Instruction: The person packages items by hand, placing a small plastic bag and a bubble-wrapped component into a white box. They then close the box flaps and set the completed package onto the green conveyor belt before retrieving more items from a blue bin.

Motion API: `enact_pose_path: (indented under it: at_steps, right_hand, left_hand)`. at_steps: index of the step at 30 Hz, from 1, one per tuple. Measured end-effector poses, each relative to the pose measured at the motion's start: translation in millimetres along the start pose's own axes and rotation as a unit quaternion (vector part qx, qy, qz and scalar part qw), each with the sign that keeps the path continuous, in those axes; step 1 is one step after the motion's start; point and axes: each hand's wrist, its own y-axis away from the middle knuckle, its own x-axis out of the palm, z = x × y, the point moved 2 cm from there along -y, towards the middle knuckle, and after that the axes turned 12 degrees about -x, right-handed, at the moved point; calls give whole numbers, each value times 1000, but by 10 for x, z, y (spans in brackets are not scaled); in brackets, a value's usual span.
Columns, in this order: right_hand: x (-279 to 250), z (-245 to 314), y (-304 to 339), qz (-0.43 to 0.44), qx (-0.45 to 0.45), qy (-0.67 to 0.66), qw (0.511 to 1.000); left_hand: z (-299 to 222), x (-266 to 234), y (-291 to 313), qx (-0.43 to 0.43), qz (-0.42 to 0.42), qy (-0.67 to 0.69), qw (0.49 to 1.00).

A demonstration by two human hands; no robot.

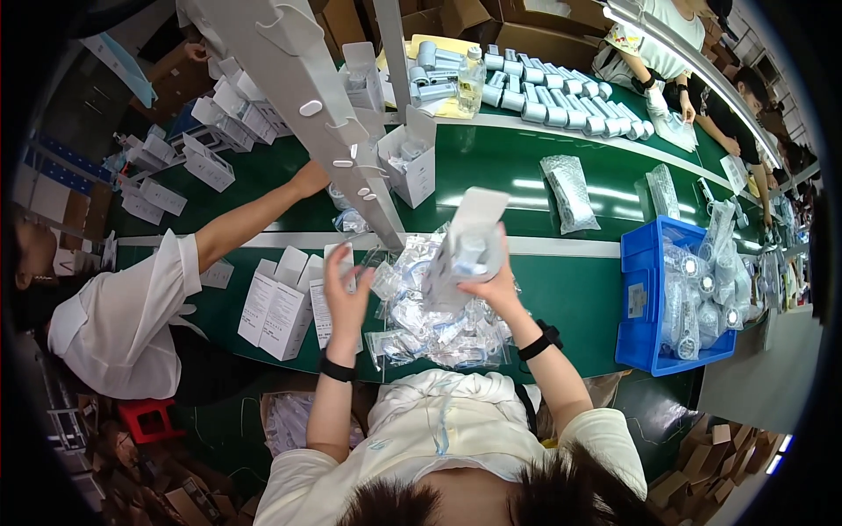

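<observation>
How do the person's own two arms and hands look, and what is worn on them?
Both forearms are bare, coming out of short cream sleeves. The left hand has no glove; a plain black band circles that wrist. The right hand is also bare, and its wrist carries a black strap with a small dark watch-like block. No rings or markings can be made out.

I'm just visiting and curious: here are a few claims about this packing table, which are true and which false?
1. The right hand holds up a white box. True.
2. The crate at the person's right is red. False: it is blue, filled with clear bagged parts.
3. The left hand rests in the person's lap. False: it is raised over the table, by a flat white carton.
4. A heap of clear plastic bags lies in front of the person. True.
5. The table top is green. True.
</observation>
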Motion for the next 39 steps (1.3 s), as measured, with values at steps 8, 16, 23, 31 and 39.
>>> enact_pose_path:
  at_steps: [8, 16, 23, 31, 39]
  right_hand:
    - [-772, -559, -1384, -171, -88, 116, 974]
    - [-364, -199, -785, -185, -235, 413, 860]
    - [1853, -192, -426, 233, -263, 240, 905]
    - [2368, -1069, -824, 349, -39, 405, 844]
    - [829, 304, -67, 228, -289, 248, 896]
  left_hand:
    - [957, -655, -198, -96, -19, -469, 878]
    - [1123, -858, 17, -101, -33, -355, 929]
    - [1020, -773, 239, -17, -88, -303, 949]
    - [825, -604, 414, -13, -68, -311, 948]
    - [500, -837, 543, -192, 93, -189, 959]
